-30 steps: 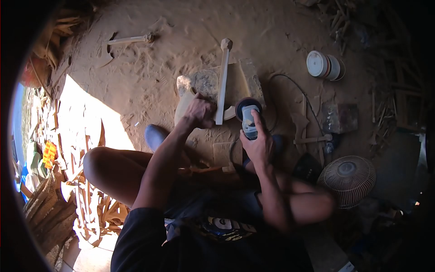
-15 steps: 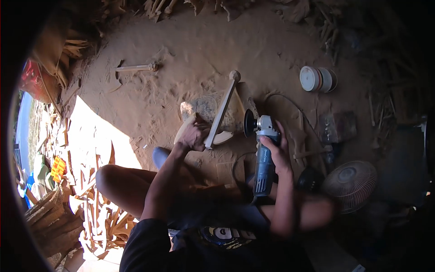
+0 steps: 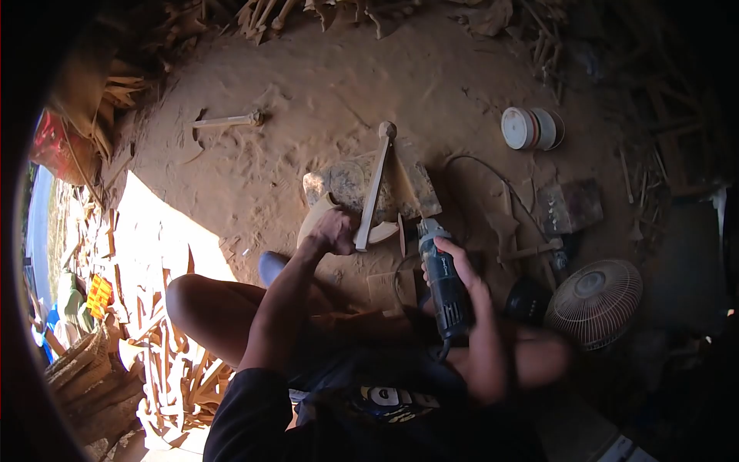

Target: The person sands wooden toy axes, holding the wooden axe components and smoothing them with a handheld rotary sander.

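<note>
My left hand (image 3: 336,230) is closed on a pale curved wooden piece (image 3: 314,216), which rests against a worn block (image 3: 346,182) on the ground. A long wooden bar (image 3: 374,190) with a knobbed far end is part of or joined to that piece; the joint is hidden by my fingers. My right hand (image 3: 459,266) grips an angle grinder (image 3: 444,281) with its disc (image 3: 402,236) seen edge-on, just right of the curved wood's pale end (image 3: 384,232). Disc and wood look slightly apart.
A white bucket (image 3: 521,128) lies at the upper right. A round fan (image 3: 596,302) and a dusty box (image 3: 571,206) stand to the right. The grinder's cord (image 3: 500,179) loops over the ground. Wooden pieces (image 3: 181,369) are heaped at the lower left.
The grinder has swung from over the wood's right end to the right, and its disc has turned edge-on. The knobbed bar tilted right, then came back more upright. My left hand keeps its hold.
</note>
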